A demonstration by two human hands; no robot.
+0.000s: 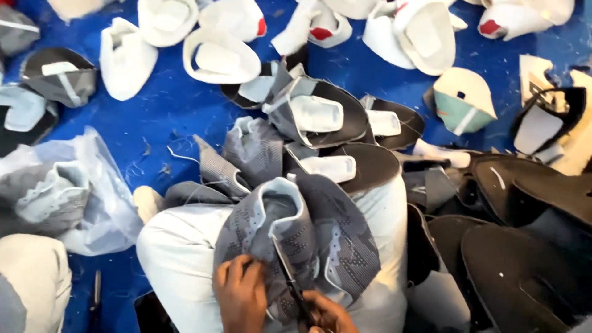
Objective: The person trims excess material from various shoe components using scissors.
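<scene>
A grey knitted shoe upper (320, 237) with a pale blue lining lies across my lap. My left hand (242, 296) presses down on its near edge, fingers curled on the fabric. My right hand (330, 313) grips a pair of scissors (288, 277), whose dark blades point up and away over the upper's surface. Both hands sit at the bottom of the head view, partly cut off by the frame edge.
Several more grey and black uppers (320, 114) pile up just beyond my knee on a blue floor (166, 105). White uppers (219, 58) are scattered farther off. A clear plastic bag (92, 191) of uppers sits left; dark uppers (512, 259) stack at right.
</scene>
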